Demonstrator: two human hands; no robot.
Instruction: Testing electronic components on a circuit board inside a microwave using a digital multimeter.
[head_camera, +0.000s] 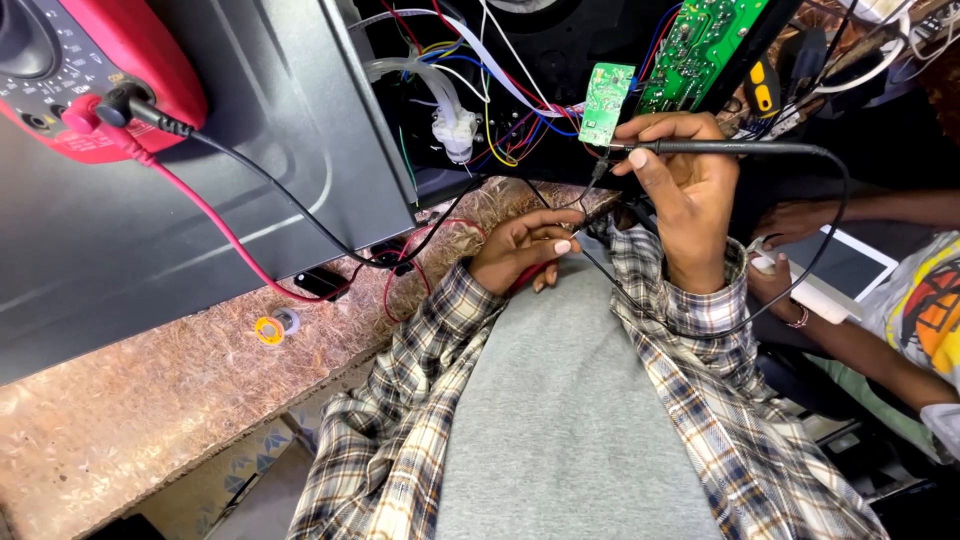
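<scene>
Head view: the right hand (690, 195) grips a black multimeter probe (720, 148) pencil-fashion, fingers closed round its barrel, with the tip turned left toward the lower edge of a small green circuit board (606, 102) that hangs among coloured wires (500, 90) inside an opened dark appliance housing (300, 130). Whether the tip actually touches the board cannot be told. The left hand (525, 250) lies curled just below, over the edge of the counter (150, 400), closed on a red probe (530, 274) of which only a sliver shows between the fingers. A black lead (300, 205) and a red lead (215, 220) run across the housing to a red multimeter (90, 70) at upper left; a second, larger green board (700, 45) stands to the right of the small one. A small yellow-and-grey spool (272, 327) rests on the counter, well apart from both hands. At right, another person's forearms (850, 330) rest by a white tablet (850, 270). For a sound reading, the black tip is best steadied by bracing the wrist, set on a single contact without bridging neighbours, and kept clear of the loose wires; the red probe would need an equally firm seat before the meter is consulted.
</scene>
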